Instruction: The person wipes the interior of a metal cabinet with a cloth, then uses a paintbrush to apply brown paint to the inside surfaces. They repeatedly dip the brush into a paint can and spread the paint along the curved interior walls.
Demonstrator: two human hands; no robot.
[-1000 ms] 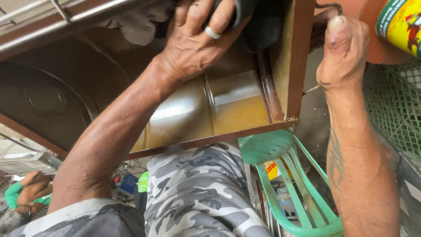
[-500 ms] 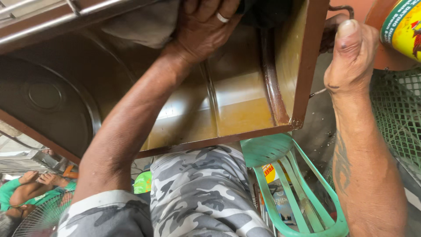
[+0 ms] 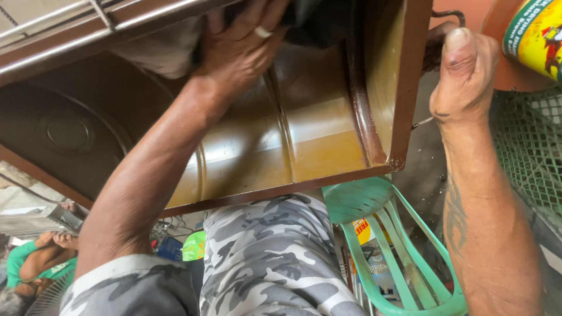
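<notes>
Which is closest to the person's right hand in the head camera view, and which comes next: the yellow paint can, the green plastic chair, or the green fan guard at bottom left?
From the right hand:
1. Yellow paint can, just beside it, upper right.
2. Green plastic chair, below it.
3. Green fan guard, far bottom left corner.

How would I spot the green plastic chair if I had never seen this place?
Start at the big brown metal box that fills the upper half of the view. Look just under its lower right corner, beside the camouflage trousers and the right hand's forearm. The green chair is the only mint-coloured thing there, with slatted bars and a rounded rim.
</notes>
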